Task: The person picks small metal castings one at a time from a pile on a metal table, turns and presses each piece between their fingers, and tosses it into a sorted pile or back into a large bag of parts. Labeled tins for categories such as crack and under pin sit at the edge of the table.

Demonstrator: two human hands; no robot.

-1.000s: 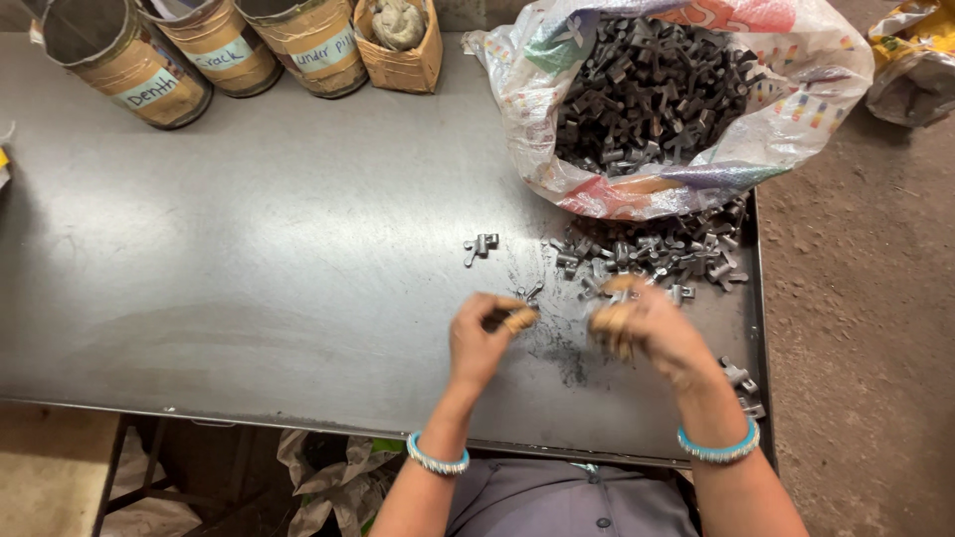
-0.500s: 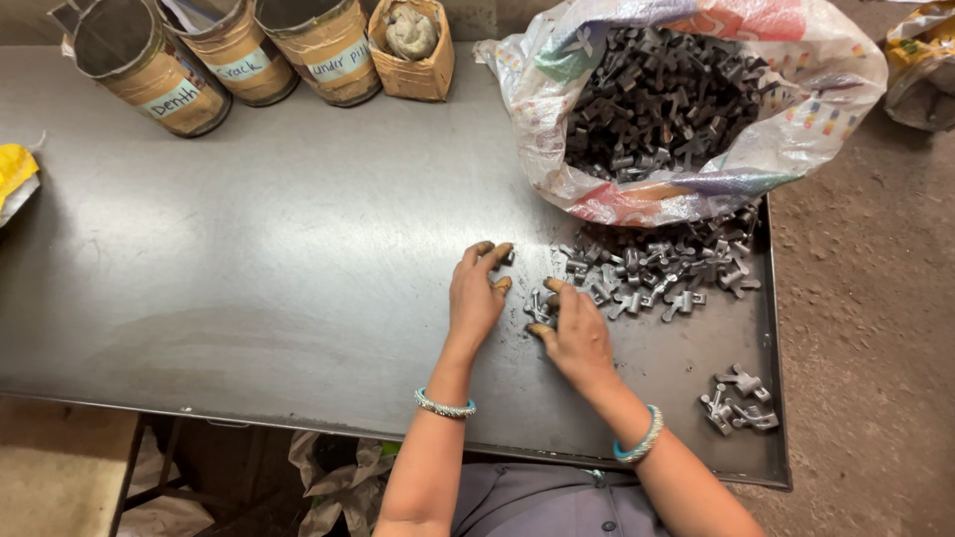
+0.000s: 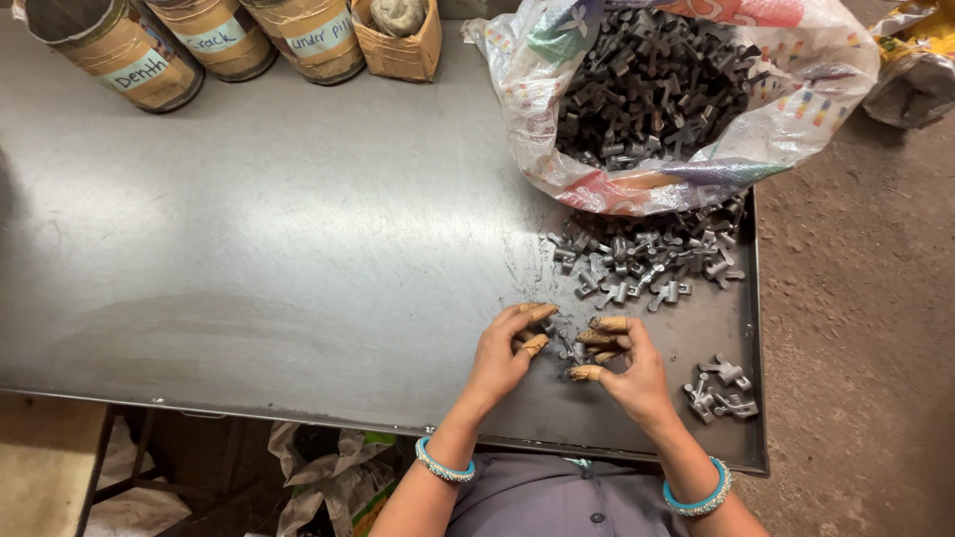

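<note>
Both hands on small metal parts at the desk's near edge.
Left hand (image 3: 500, 350) and right hand (image 3: 625, 364), each grip narrow, pinch grey metal parts (image 3: 567, 343) on the steel desk (image 3: 279, 259); loose pile (image 3: 647, 264) lies just beyond.

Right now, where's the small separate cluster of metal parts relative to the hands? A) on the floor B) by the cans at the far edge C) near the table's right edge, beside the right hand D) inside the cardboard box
C: the small cluster of metal parts lies on the table just right of the right hand, apart from the main pile below the sack.
</note>
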